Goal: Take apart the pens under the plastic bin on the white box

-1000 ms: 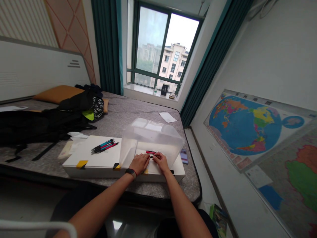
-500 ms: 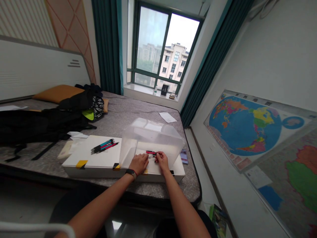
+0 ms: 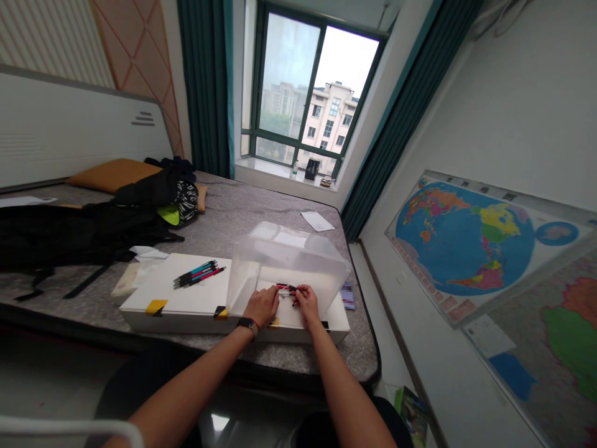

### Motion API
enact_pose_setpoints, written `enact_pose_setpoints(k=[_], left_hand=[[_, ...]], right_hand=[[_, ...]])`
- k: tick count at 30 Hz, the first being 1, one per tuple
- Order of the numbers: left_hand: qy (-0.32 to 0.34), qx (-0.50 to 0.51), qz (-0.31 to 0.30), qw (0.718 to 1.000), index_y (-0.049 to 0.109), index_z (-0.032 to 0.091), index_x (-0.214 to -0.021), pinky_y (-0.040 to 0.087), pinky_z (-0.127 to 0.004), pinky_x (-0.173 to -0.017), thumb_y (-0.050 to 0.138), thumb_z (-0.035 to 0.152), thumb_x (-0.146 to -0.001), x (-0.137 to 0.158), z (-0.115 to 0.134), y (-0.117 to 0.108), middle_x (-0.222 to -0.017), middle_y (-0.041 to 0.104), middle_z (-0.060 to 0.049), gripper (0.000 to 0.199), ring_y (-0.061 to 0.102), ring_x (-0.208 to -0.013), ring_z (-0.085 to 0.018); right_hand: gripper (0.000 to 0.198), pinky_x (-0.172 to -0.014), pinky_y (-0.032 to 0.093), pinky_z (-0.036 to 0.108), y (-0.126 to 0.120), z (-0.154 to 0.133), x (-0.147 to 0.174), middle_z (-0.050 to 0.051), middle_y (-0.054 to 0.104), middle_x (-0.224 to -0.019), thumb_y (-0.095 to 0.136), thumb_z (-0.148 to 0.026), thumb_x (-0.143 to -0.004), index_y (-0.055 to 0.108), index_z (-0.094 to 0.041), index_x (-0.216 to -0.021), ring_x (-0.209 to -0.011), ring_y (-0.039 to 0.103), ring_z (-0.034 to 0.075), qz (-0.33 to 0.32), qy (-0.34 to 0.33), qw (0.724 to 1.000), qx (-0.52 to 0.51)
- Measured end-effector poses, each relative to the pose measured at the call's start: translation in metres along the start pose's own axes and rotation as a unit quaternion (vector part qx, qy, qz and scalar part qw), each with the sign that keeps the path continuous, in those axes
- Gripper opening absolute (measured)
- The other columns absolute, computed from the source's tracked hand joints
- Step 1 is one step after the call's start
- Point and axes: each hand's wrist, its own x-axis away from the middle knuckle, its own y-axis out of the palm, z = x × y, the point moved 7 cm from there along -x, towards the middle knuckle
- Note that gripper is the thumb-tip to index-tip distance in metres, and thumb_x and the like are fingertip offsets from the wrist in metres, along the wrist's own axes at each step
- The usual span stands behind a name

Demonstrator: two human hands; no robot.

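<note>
My left hand and my right hand meet in front of a clear plastic bin lying on its side. Between their fingertips is a red and black pen, with small dark parts near the right fingers; the fingers partly hide it, so I cannot tell whether it is whole. Both hands are closed in a pinch. Under them is a long white box with yellow and black tape. To the left on that box lie several pens in teal, red and black, side by side.
The box stands on a grey mattress. A black bag and an orange cushion lie at the left. A white paper rests behind the bin, and a pixelated card lies at its right.
The fingers have shifted slightly about the pen, and a pale thin strip now shows by the left fingertips. The view has moved a little; the pens on the box stay put.
</note>
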Motion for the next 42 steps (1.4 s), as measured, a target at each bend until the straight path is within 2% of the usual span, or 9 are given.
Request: enact_pose_setpoints(k=[8, 17, 20, 24, 27, 29, 32, 37, 42], left_hand=[[-0.012, -0.006, -0.012, 1.0, 0.05, 0.02, -0.1, 0.036, -0.03, -0.07, 0.025, 0.041, -0.095, 0.0, -0.004, 0.005, -0.073, 0.063, -0.005, 0.033, 0.059, -0.071, -0.02], [-0.011, 0.012, -0.029, 0.999, 0.051, 0.021, -0.103, 0.037, -0.029, -0.072, 0.022, 0.04, -0.096, 0.001, -0.002, 0.003, -0.081, 0.066, -0.006, 0.035, 0.061, -0.077, -0.019], [-0.017, 0.013, -0.027, 0.999, 0.051, 0.021, -0.101, 0.037, -0.029, -0.072, 0.02, 0.04, -0.097, 0.001, -0.002, 0.002, -0.082, 0.066, -0.006, 0.036, 0.061, -0.077, -0.019], [-0.027, 0.016, -0.033, 0.999, 0.052, 0.021, -0.1, 0.037, -0.03, -0.073, 0.022, 0.039, -0.096, 0.0, -0.003, 0.002, -0.083, 0.067, -0.006, 0.036, 0.06, -0.077, -0.019], [-0.016, 0.004, -0.038, 0.999, 0.054, 0.021, -0.099, 0.037, -0.03, -0.073, 0.023, 0.039, -0.096, 0.001, -0.001, 0.002, -0.083, 0.066, -0.007, 0.036, 0.06, -0.077, -0.019], [0.006, -0.007, -0.041, 0.999, 0.055, 0.021, -0.097, 0.037, -0.031, -0.073, 0.023, 0.039, -0.096, 0.001, 0.001, 0.002, -0.08, 0.065, -0.006, 0.037, 0.059, -0.076, -0.02], [0.041, -0.01, -0.052, 0.998, 0.056, 0.022, -0.093, 0.036, -0.031, -0.073, 0.023, 0.039, -0.096, 0.002, 0.005, 0.004, -0.079, 0.065, -0.006, 0.038, 0.059, -0.077, -0.02], [0.061, 0.004, -0.061, 0.996, 0.057, 0.022, -0.093, 0.037, -0.032, -0.075, 0.026, 0.037, -0.095, 0.003, 0.007, 0.005, -0.082, 0.065, -0.007, 0.035, 0.059, -0.08, -0.02], [0.038, 0.001, -0.061, 0.997, 0.057, 0.021, -0.092, 0.037, -0.032, -0.074, 0.025, 0.036, -0.096, 0.002, 0.006, 0.003, -0.081, 0.065, -0.007, 0.035, 0.059, -0.078, -0.02]], right_hand=[[0.029, -0.049, 0.043, 0.021, 0.005, -0.008, 0.004, 0.002, 0.066, -0.066, 0.067, -0.04, -0.071, 0.055, -0.017, -0.083, -0.05, 0.053, 0.01, -0.017, -0.003, 1.0, 0.019], [0.027, -0.049, 0.039, 0.021, 0.008, -0.016, 0.007, -0.002, 0.059, -0.058, 0.07, -0.038, -0.067, 0.064, -0.014, -0.079, -0.051, 0.05, 0.01, -0.021, -0.023, 0.997, 0.069], [0.038, -0.05, 0.042, 0.021, 0.008, -0.013, 0.006, 0.0, 0.063, -0.068, 0.072, -0.035, -0.066, 0.063, -0.015, -0.097, -0.053, 0.052, 0.01, -0.025, -0.02, 0.999, 0.041], [0.063, -0.054, 0.046, 0.023, 0.009, -0.013, 0.005, 0.004, 0.068, -0.087, 0.072, -0.033, -0.066, 0.05, -0.019, -0.122, -0.058, 0.057, 0.011, -0.033, -0.021, 0.999, 0.009], [0.049, -0.053, 0.046, 0.022, 0.009, -0.015, 0.007, 0.004, 0.068, -0.086, 0.071, -0.037, -0.067, 0.058, -0.017, -0.109, -0.057, 0.057, 0.011, -0.027, -0.018, 0.999, 0.027], [0.036, -0.051, 0.044, 0.022, 0.009, -0.016, 0.008, 0.003, 0.067, -0.076, 0.068, -0.042, -0.07, 0.063, -0.016, -0.093, -0.055, 0.055, 0.011, -0.023, -0.016, 0.998, 0.05], [0.03, -0.05, 0.04, 0.021, 0.01, -0.019, 0.01, 0.0, 0.062, -0.063, 0.065, -0.045, -0.073, 0.064, -0.015, -0.08, -0.051, 0.05, 0.01, -0.033, -0.024, 0.996, 0.085], [0.028, -0.05, 0.039, 0.021, 0.011, -0.02, 0.01, -0.001, 0.06, -0.058, 0.068, -0.043, -0.071, 0.064, -0.016, -0.07, -0.05, 0.049, 0.01, -0.055, -0.037, 0.99, 0.121], [0.031, -0.047, 0.041, 0.021, 0.004, -0.012, 0.006, 0.0, 0.064, -0.063, 0.067, -0.044, -0.07, 0.06, -0.016, -0.08, -0.048, 0.052, 0.01, -0.013, -0.012, 0.999, 0.044]])
